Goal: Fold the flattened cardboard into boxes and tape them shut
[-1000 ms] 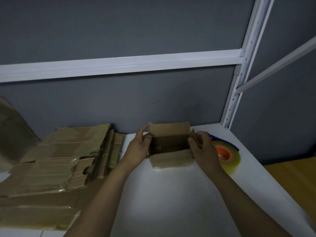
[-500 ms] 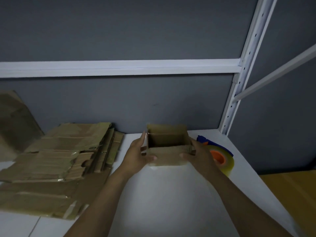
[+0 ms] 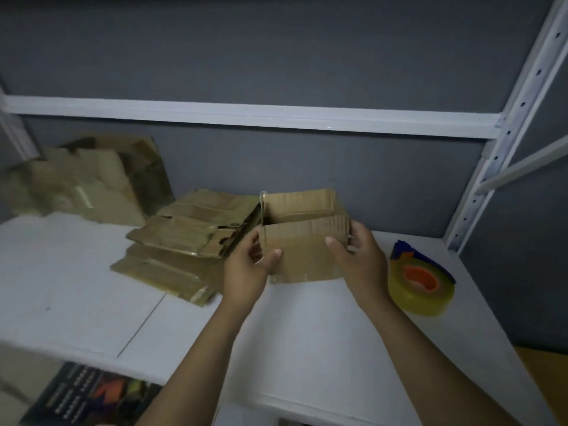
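Gripping a creased, open-topped box (image 3: 302, 252), left hand (image 3: 244, 272) and right hand (image 3: 361, 262) curl fingers (image 3: 334, 243) round its ends.

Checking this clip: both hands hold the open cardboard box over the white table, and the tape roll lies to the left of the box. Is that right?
Not quite. The tape roll lies to the right of the box, past the right hand; the cardboard stack is what lies to its left. The head view shows this. The left hand and right hand do hold the open box over the white table.
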